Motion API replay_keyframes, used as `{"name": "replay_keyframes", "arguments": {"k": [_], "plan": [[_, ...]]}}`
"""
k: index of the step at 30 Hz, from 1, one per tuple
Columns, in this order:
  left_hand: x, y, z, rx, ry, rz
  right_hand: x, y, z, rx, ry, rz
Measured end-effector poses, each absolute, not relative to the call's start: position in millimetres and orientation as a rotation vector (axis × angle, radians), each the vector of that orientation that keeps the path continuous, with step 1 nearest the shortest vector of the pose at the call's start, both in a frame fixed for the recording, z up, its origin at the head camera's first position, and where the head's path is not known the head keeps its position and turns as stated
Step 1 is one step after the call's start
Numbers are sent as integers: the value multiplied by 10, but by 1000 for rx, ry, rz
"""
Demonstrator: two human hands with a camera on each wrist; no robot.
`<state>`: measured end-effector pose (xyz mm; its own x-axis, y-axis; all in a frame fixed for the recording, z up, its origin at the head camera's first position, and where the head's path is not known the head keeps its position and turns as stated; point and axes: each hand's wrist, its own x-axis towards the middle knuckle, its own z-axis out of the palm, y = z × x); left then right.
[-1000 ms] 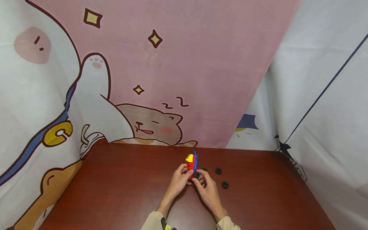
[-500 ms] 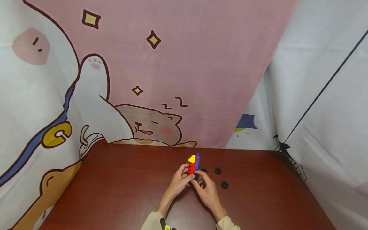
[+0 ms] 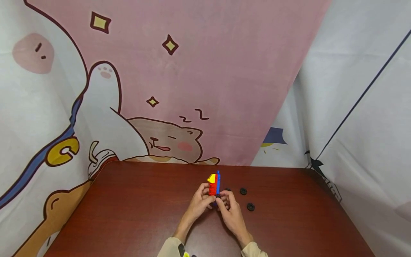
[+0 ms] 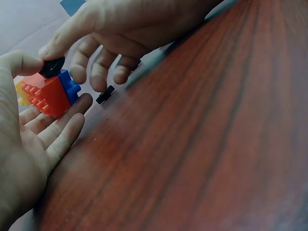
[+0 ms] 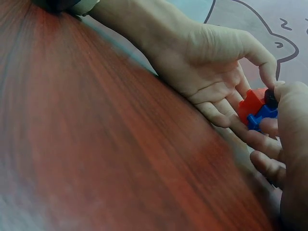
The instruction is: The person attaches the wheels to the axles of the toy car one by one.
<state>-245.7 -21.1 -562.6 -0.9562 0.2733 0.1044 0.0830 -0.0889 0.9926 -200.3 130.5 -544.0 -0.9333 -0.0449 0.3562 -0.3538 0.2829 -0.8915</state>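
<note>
My left hand (image 3: 197, 206) grips a small toy brick build (image 3: 213, 186) of red, blue and yellow bricks, yellow end up in the head view. In the left wrist view its fingers lie under the red brick (image 4: 52, 96), with the blue brick (image 4: 70, 86) beside it. A black toy wheel (image 4: 52, 68) sits against the build, under both thumb tips. My right hand (image 3: 232, 213) pinches at this wheel, its other fingers curved beside the blue part. From the right wrist view, the wheel (image 5: 271, 99) shows partly behind the right thumb.
Two loose black wheels, one farther back (image 3: 243, 191) and one nearer (image 3: 250, 207), lie on the brown table (image 3: 144, 207) right of the hands. Another black wheel (image 3: 227, 190) shows partly behind the right hand. A printed cloth (image 3: 240, 89) hangs along the table's back edge.
The brick build tipped slightly right, then came back nearly upright. My right thumb has shifted a little up over the wheel, which now shows less. The loose wheels stay put.
</note>
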Motion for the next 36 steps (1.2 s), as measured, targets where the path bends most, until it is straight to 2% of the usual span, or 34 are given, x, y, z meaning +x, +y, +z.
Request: {"name": "replay_keyframes", "arguments": {"k": [11, 20, 27, 36], "plan": [[-2464, -221, -5652, 414, 2030, 2165, -1996, 1315, -5398, 329, -2329, 1762], [-2400, -258, -5429, 444, 2019, 2129, -1985, 1344, -5366, 316, -2382, 1759], [-2478, -217, -5639, 438, 2071, 2123, -1995, 1352, -5360, 298, -2427, 1821], [-2479, -221, -5672, 425, 2067, 2134, -1996, 1350, -5346, 297, -2476, 1803]]}}
